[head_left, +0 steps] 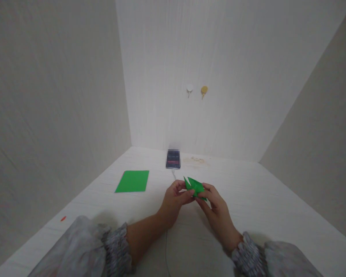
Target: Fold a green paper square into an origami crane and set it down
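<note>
A folded piece of green paper [196, 185] is held up between my two hands, above the white table. Two pointed flaps stick up at its upper left, with a narrow gap between them. My left hand [176, 199] pinches its left side, thumb in front and fingers behind. On the right edge, my right hand [215, 202] grips the paper between thumb and fingers. Parts of the lower folds are hidden by my fingertips. To the left, a flat green square of paper [133, 181] lies on the table.
A phone [173, 159] with a blurred screen lies near the back wall, and a white cable [166, 246] runs from it toward me. Two hooks, one white [189, 88] and one yellow [204, 90], hang on the wall. A small red scrap [63, 218] is at far left.
</note>
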{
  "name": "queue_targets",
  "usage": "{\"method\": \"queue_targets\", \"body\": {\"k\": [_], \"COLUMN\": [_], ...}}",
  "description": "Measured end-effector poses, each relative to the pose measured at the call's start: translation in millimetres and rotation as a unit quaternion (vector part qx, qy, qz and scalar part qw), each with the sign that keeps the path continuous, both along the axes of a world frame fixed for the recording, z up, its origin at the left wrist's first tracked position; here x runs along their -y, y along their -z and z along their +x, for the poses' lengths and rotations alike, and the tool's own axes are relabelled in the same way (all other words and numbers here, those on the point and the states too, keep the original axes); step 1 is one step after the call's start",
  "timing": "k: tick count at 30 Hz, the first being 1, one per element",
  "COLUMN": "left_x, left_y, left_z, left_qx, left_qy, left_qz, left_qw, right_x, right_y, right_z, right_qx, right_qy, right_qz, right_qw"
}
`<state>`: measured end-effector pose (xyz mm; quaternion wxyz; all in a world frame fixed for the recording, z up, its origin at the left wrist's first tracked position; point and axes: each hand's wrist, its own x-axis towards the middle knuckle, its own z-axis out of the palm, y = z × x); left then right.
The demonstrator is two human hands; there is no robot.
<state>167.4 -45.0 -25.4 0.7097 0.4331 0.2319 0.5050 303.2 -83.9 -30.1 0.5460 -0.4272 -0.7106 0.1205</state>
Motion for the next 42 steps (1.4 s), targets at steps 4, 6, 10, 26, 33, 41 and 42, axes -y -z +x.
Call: {"method": "queue_targets", "body": {"k": [4, 6, 10, 26, 33, 41, 42], "left_x": [-2, -1, 0, 2, 0, -5, -6], "left_y": [0.7, 0.5, 0.3, 0.6, 4.4, 11.2, 11.9], "left_z": [-2, -2, 0, 2, 2, 2, 2], "left_qx": [0.002, 0.008, 0.004, 0.014, 0.002, -0.011, -0.011], "left_qy": [0.004, 0.014, 0.012, -0.03, -0.041, -0.064, -0.07], "left_qz": [-0.008, -0.005, -0.003, 0.0, -0.012, -0.01, -0.01], "left_qw": [1.0, 1.0, 1.0, 0.999, 0.999, 0.998, 0.997], "right_x": [-1, -1, -2, -2, -4, -3, -3], "right_y": [2.7, 2.5, 1.1, 4.5, 7.9, 2.7, 3.4], "right_z": [1, 1, 0, -3, -4, -5, -5], "right_qx": [0.001, -0.001, 0.002, -0.079, -0.125, -0.202, -0.206], "right_qy": [-0.014, -0.005, 0.037, 0.072, 0.086, 0.064, 0.063], "right_qz": [-0.019, -0.022, -0.01, -0.113, -0.141, -0.189, -0.193], "right_qw": [1.0, 1.0, 0.999, 0.988, 0.978, 0.959, 0.957]}}
